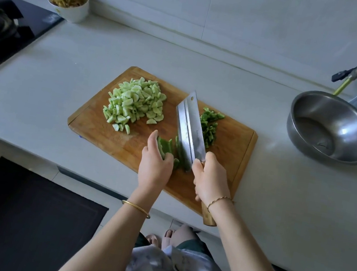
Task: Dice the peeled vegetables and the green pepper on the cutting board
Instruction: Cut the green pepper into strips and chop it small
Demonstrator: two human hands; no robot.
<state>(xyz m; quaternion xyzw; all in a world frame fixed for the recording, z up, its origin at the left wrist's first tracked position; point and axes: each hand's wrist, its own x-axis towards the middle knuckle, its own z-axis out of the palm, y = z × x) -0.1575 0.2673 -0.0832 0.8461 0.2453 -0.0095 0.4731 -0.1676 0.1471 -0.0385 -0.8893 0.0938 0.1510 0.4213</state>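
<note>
A wooden cutting board (225,148) lies on the pale counter. A heap of pale green diced vegetable (134,104) sits on its left part. Small dark green pepper dice (209,126) lie to the right of the cleaver (191,128). My right hand (211,178) grips the cleaver's wooden handle, and the blade stands on the board against green pepper strips (167,147). My left hand (156,162) holds those strips down with curled fingers, just left of the blade.
A steel bowl (332,128) stands on the counter to the right of the board. A white bowl of shredded food (68,3) sits at the back left beside a black gas hob (1,27). A dark floor mat lies below the counter edge.
</note>
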